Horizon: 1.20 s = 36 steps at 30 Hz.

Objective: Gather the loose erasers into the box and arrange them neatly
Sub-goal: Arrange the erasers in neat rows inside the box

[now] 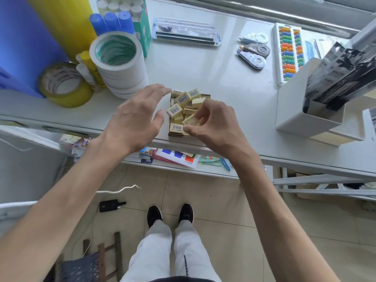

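A small brown cardboard box (pixel 175 134) sits at the near edge of the white table, heaped with several pale yellow erasers (pixel 183 98) lying at mixed angles, barcodes showing. My right hand (pixel 213 123) is over the box's right side, its curled fingers and thumb pinching an eraser (pixel 190 120) in the pile. My left hand (pixel 136 117) hovers just left of the box with fingers spread and straight, fingertips near the box's far-left corner, holding nothing.
A stack of white tape rolls (pixel 120 64) and a yellow tape roll (pixel 65 84) stand left of the box. Correction tapes (pixel 253 55), an abacus (pixel 289 51) and a white bin (pixel 309 110) lie to the right. A lower shelf holds papers (pixel 175 157).
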### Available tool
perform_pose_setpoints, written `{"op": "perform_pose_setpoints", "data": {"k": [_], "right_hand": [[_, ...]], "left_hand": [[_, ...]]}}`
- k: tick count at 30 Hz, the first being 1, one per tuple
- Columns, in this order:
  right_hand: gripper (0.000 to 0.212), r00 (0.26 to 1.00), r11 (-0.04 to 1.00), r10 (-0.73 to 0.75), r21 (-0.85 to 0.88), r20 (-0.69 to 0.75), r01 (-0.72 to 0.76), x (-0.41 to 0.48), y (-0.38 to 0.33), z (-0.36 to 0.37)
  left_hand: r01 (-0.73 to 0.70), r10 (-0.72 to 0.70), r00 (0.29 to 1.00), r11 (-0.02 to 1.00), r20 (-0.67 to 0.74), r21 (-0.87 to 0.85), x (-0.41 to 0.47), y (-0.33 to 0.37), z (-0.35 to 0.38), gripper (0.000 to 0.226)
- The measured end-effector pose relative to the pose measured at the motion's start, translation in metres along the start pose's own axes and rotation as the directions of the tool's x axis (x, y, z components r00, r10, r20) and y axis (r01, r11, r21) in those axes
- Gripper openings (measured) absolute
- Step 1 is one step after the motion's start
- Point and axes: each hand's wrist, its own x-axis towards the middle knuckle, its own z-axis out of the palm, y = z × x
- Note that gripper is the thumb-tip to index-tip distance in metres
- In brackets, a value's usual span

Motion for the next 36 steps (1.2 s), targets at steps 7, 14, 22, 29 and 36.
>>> {"op": "perform_pose_setpoints", "data": {"k": [7, 14, 22, 29, 36], "right_hand": [[0.036, 0.997, 0.998, 0.056, 0.045, -0.060, -0.053, -0.007, 0.008, -0.009], [0.032, 1.000, 1.000, 0.025, -0.012, -0.007, -0.026, -0.011, 0.011, -0.005], [0.034, 0.999, 1.000, 0.015, 0.005, -0.037, -0.015, -0.013, 0.014, -0.001], [0.034, 0.996, 0.998, 0.059, -0.009, -0.072, -0.060, -0.012, 0.017, -0.002], [0.035, 0.996, 0.998, 0.060, -0.002, -0.064, -0.060, -0.015, 0.015, -0.003]], "left_hand": [[-0.032, 0.032, 0.999, 0.998, 0.004, 0.063, -0.005, -0.004, 0.002, 0.056], [-0.072, 0.070, 0.997, 0.991, 0.015, 0.113, -0.004, -0.005, 0.004, 0.058], [-0.157, 0.150, 0.987, 0.970, 0.053, 0.187, -0.006, -0.010, -0.001, 0.057], [-0.200, 0.184, 0.979, 0.949, 0.088, 0.242, -0.008, -0.005, 0.003, 0.059], [-0.062, 0.049, 0.998, 0.954, 0.050, 0.294, -0.012, 0.007, 0.012, 0.071]]}}
